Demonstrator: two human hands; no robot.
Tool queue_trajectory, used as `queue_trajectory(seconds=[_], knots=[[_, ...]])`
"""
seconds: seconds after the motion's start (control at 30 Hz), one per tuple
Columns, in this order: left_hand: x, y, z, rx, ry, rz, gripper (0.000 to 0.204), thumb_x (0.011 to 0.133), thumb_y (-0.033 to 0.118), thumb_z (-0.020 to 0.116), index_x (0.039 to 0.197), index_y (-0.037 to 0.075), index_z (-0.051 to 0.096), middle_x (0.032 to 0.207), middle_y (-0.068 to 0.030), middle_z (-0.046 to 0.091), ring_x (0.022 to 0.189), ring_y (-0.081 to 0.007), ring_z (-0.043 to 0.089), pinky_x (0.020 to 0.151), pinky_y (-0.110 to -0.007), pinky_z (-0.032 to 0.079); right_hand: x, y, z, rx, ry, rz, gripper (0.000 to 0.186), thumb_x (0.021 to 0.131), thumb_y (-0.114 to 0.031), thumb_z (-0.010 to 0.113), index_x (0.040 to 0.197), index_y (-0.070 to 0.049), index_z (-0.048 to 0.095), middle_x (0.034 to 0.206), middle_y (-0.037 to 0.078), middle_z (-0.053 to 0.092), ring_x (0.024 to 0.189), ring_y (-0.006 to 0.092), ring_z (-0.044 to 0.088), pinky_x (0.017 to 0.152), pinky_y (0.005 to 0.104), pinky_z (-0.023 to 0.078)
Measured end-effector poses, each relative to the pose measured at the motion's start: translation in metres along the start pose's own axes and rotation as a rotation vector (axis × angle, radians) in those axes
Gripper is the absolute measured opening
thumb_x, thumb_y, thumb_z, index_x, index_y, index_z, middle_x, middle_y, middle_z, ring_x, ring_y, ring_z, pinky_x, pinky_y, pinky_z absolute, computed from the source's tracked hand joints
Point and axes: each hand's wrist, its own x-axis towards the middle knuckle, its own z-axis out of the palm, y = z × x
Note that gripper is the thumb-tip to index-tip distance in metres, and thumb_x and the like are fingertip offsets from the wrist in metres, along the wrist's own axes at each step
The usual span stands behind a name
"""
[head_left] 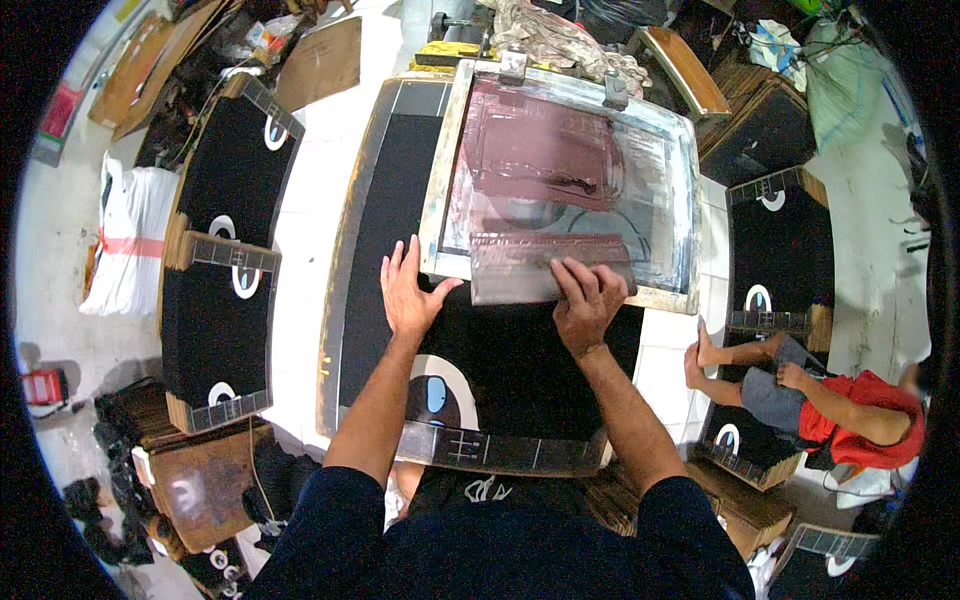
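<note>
Right hand (588, 302) clamped on the squeegee (510, 268), at six o'clock on the printing screen (447, 165).
Left hand (410, 295) has fingers spread at the frame's eight-o'clock corner; contact there I cannot tell. Maroon ink (530, 150) lies toward twelve; a black panel (540, 370) shows beneath at six. The grip sits right of the blade's middle, so a two-handed hold would likely spread pressure more evenly.

room over black panel (535, 365), screen frame (446, 180) in the way
</note>
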Motion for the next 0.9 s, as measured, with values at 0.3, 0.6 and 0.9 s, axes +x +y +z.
queue_trajectory(seconds=[0.3,0.6,0.9], knots=[[0.01,0.005,-0.007,-0.383,0.184,0.084,0.089,0.066,0.024,0.095,0.143,-0.002,0.058,0.139,-0.0191,0.065,0.134,-0.0367,0.059,0.119,-0.062,0.032,0.039,0.006,0.005,-0.003,0.135,0.131,0.037,0.085,-0.027,0.068,0.12,-0.015,0.071,0.121,0.0,0.068,0.114,0.0277,0.056,0.102,0.0496,0.038],[0.085,0.076,-0.109,-0.695,0.299,-0.015,0.095,0.069,0.021,0.097,0.149,-0.001,0.051,0.138,-0.0226,0.065,0.126,-0.0322,0.064,0.114,-0.044,0.044,0.175,0.015,-0.057,0.002,0.434,0.024,0.039,0.08,-0.006,0.06,0.118,-0.014,0.069,0.114,0.006,0.071,0.112,0.0297,0.06,0.102,0.0462,0.037],[-0.077,-0.071,-0.118,-0.011,-0.041,-0.351,0.107,0.08,0.049,0.087,0.154,-0.008,0.035,0.142,-0.0339,0.05,0.135,-0.0484,0.047,0.114,-0.053,0.039,0.368,0.037,-0.119,-0.136,0.449,-0.022,0.029,0.084,-0.008,0.068,0.113,-0.011,0.067,0.108,0.012,0.065,0.107,0.0365,0.059,0.091,0.0524,0.044]])
